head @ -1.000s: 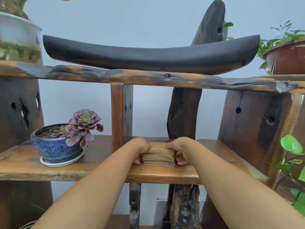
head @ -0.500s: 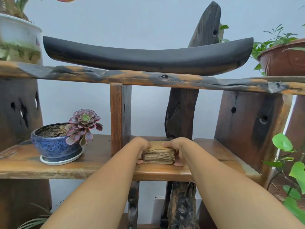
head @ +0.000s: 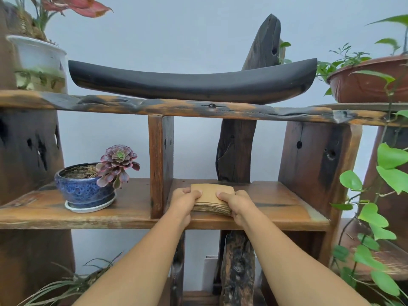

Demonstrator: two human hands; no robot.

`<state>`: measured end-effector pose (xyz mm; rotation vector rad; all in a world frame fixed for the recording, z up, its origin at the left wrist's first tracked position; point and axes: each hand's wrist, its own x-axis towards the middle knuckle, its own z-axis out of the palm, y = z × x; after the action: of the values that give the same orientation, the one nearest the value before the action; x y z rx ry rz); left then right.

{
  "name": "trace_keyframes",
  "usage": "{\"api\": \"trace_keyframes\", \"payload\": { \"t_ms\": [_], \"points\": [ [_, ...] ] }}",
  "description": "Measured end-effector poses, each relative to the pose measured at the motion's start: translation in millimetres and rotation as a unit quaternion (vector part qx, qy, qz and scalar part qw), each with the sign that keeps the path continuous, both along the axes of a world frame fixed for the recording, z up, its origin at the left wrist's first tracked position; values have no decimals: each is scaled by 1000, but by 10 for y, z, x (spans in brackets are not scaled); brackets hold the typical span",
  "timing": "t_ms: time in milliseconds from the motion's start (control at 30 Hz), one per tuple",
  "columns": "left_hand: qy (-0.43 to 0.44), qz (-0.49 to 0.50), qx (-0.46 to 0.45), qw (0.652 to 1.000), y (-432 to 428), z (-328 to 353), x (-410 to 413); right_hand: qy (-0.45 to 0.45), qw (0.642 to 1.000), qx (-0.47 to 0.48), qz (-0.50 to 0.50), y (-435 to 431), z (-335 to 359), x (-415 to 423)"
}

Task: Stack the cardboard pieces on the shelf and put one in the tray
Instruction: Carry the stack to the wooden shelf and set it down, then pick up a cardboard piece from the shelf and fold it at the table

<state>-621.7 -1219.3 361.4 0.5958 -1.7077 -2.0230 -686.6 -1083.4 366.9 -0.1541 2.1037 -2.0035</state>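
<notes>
Cardboard pieces [head: 212, 198] sat in a neat stack near the front edge of the wooden shelf [head: 278, 208], just right of an upright wooden post [head: 160, 166]. The left hand [head: 185, 200] clamped the stack's left side with its thumb laid over the top sheet, and the right hand [head: 236, 204] gripped the right side the same way (both thumbs rested on the uppermost piece, a little apart). On the board above lay a long dark tray [head: 192, 83], shaped like a shallow boat. To the left of the post, on the same shelf as the stack, stood a blue pot [head: 85, 188] with a purple succulent [head: 118, 164].
</notes>
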Motion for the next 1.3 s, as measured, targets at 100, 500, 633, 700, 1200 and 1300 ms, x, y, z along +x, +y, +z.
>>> {"api": "trace_keyframes", "payload": {
  "t_ms": [100,500,633,700,1200,1300],
  "points": [
    [32,34,-52,998,271,-169,264,82,996,-10,-23,159,-134,331],
    [21,-67,-112,991,1141,-876,1727,84,992,18,88,1130,-1075,1680],
    [5,-100,-119,988,1324,-1095,2074,86,987,53,122,1419,-1243,1985],
    [-2,-114,-108,988,1398,-1199,2227,90,986,69,126,1513,-1336,2139],
    [-13,-351,18,936,1978,-1901,2856,-29,987,-66,-141,2292,-1823,3595],
    [-19,-392,28,919,2412,-1968,2998,-29,970,-80,-229,2681,-1863,4013]
  ]
}}
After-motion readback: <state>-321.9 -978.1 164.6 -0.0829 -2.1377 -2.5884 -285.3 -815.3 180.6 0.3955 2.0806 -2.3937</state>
